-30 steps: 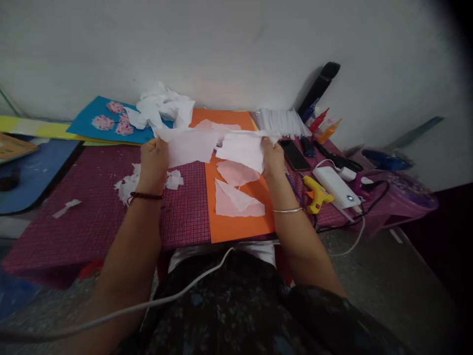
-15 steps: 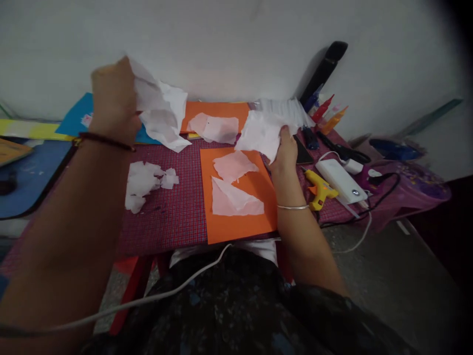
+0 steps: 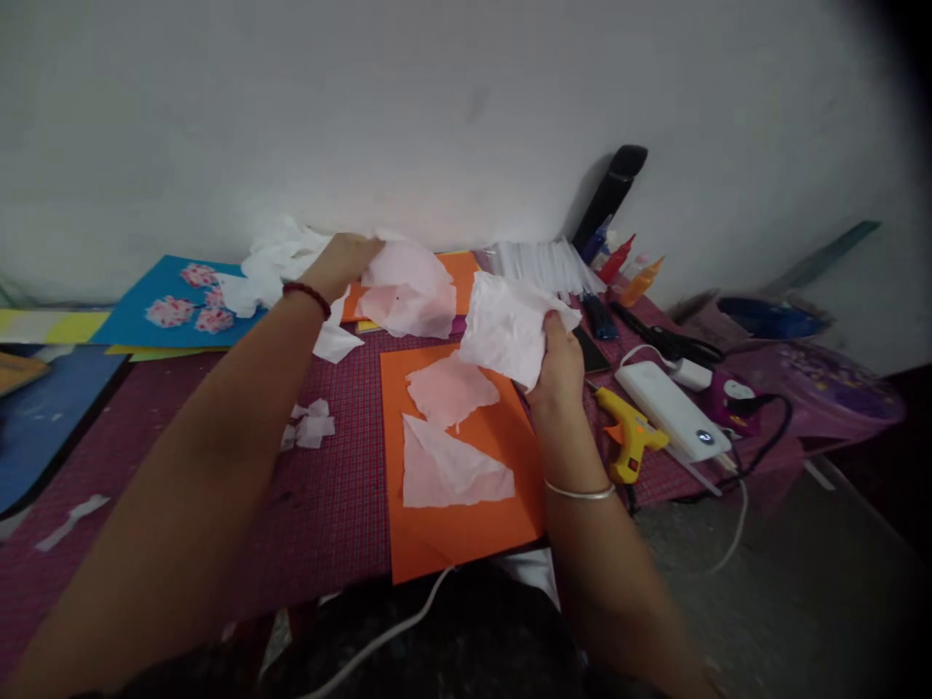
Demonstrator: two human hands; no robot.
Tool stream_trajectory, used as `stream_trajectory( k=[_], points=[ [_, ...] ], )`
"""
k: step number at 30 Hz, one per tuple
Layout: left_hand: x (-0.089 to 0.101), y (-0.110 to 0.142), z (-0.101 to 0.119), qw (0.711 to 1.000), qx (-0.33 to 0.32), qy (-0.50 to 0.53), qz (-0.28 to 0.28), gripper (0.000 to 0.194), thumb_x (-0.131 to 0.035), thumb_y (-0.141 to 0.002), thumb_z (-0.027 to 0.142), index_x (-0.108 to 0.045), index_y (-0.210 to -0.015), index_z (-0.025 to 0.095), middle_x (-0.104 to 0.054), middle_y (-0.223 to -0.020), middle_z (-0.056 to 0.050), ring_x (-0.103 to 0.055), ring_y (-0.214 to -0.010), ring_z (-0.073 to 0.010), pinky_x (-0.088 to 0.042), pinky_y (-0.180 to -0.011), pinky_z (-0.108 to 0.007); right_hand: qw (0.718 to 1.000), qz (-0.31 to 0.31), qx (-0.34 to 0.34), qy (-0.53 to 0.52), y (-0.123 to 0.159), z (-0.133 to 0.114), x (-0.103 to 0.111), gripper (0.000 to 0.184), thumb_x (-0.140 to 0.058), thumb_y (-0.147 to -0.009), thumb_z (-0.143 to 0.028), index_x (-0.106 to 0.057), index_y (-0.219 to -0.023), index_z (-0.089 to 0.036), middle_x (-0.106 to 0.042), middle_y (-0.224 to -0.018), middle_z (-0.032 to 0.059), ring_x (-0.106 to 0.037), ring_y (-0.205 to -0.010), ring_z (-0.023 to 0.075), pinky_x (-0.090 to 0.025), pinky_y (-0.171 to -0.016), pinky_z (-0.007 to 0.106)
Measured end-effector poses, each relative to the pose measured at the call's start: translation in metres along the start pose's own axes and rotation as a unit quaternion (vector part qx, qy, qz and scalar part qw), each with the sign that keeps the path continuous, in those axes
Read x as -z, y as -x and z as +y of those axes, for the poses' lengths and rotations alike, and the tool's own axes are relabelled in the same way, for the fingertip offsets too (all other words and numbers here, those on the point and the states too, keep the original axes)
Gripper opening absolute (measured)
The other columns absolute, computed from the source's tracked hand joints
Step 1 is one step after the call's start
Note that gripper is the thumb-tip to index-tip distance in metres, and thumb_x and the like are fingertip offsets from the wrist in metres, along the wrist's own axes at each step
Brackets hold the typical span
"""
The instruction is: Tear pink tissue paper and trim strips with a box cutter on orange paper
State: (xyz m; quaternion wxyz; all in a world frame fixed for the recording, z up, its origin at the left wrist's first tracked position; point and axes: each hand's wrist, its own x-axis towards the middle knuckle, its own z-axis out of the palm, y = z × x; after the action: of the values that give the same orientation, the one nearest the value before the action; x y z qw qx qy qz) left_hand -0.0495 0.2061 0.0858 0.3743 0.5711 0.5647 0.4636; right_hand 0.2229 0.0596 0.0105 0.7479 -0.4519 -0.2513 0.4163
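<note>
My right hand pinches a torn sheet of white tissue paper between thumb and fingers, above the upper right of an orange card. My left hand reaches to the back, closed on the upper edge of a thin tissue piece in front of a second orange card. Two torn tissue pieces lie on the near orange card, the lower one with a folded corner. Crumpled white tissue sits left of my left hand, partly over a blue card.
Right of the card lie a yellow glue gun, a white power bank with cables, and black scissors. Glue sticks and paint tubes stand near the wall. Small tissue scraps lie on the checked cloth.
My left hand has set the crumpled tissue down by the blue card and moved right to the tissue piece at the back. My right hand still holds its sheet.
</note>
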Motion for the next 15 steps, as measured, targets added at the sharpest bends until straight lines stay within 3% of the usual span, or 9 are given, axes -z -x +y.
stream_trajectory(
  k=[3,6,7,10,12,15],
  points=[
    [0.001,-0.018,-0.024,0.984,-0.036,-0.173,-0.011,0.034,-0.070,-0.078,0.021,-0.044,-0.057,0.025,-0.039,-0.058,-0.001,-0.056,-0.100,-0.0302,-0.039,-0.091,-0.037,1.000,-0.009,-0.011,0.012,0.001,-0.003,0.001,0.034,-0.073,-0.081,-0.053,-0.066,-0.096,-0.023,-0.075,-0.088,0.0028,-0.073,-0.080,0.0205,-0.062,-0.071,0.034],
    [-0.001,-0.025,-0.032,0.948,-0.082,-0.304,-0.039,0.019,-0.068,-0.081,0.025,-0.056,-0.068,0.020,-0.059,-0.077,-0.007,-0.059,-0.110,-0.0325,-0.038,-0.102,-0.039,0.999,0.014,-0.037,0.009,0.003,-0.006,-0.001,0.031,-0.075,-0.079,-0.049,-0.068,-0.093,-0.023,-0.076,-0.089,0.0032,-0.072,-0.078,0.0197,-0.061,-0.068,0.033],
    [-0.004,-0.023,-0.031,0.944,-0.100,-0.312,-0.044,0.010,-0.068,-0.082,0.025,-0.063,-0.080,0.016,-0.065,-0.091,-0.009,-0.059,-0.116,-0.0321,-0.037,-0.106,-0.039,0.999,0.019,-0.046,0.003,0.004,-0.006,-0.001,0.030,-0.075,-0.078,-0.048,-0.068,-0.093,-0.022,-0.076,-0.088,0.0032,-0.072,-0.077,0.0195,-0.061,-0.068,0.032],
    [-0.015,-0.001,-0.015,0.931,-0.183,-0.314,-0.044,0.043,-0.068,-0.087,0.024,-0.061,-0.127,0.011,-0.065,-0.131,-0.014,-0.056,-0.128,-0.0290,-0.036,-0.113,-0.038,0.998,0.000,-0.063,0.007,0.007,-0.005,-0.002,0.030,-0.077,-0.077,-0.048,-0.069,-0.091,-0.022,-0.076,-0.083,0.0024,-0.071,-0.074,0.0195,-0.060,-0.065,0.032],
    [-0.023,0.027,0.001,0.948,-0.185,-0.253,-0.060,0.043,-0.070,-0.089,0.025,-0.062,-0.128,0.011,-0.067,-0.131,-0.013,-0.062,-0.120,-0.0262,-0.042,-0.108,-0.036,0.996,-0.047,-0.065,0.041,0.010,-0.004,-0.003,0.030,-0.076,-0.078,-0.050,-0.069,-0.090,-0.023,-0.074,-0.079,0.0017,-0.071,-0.073,0.0200,-0.058,-0.064,0.032],
    [-0.029,0.078,0.026,0.960,-0.191,-0.114,-0.172,0.028,-0.065,-0.095,0.029,-0.069,-0.120,0.017,-0.070,-0.125,-0.009,-0.066,-0.118,-0.0241,-0.048,-0.102,-0.033,0.985,-0.137,-0.058,0.089,0.021,-0.004,-0.007,0.031,-0.075,-0.079,-0.053,-0.070,-0.089,-0.025,-0.073,-0.078,0.0010,-0.071,-0.074,0.0203,-0.057,-0.065,0.032]
  ],
)
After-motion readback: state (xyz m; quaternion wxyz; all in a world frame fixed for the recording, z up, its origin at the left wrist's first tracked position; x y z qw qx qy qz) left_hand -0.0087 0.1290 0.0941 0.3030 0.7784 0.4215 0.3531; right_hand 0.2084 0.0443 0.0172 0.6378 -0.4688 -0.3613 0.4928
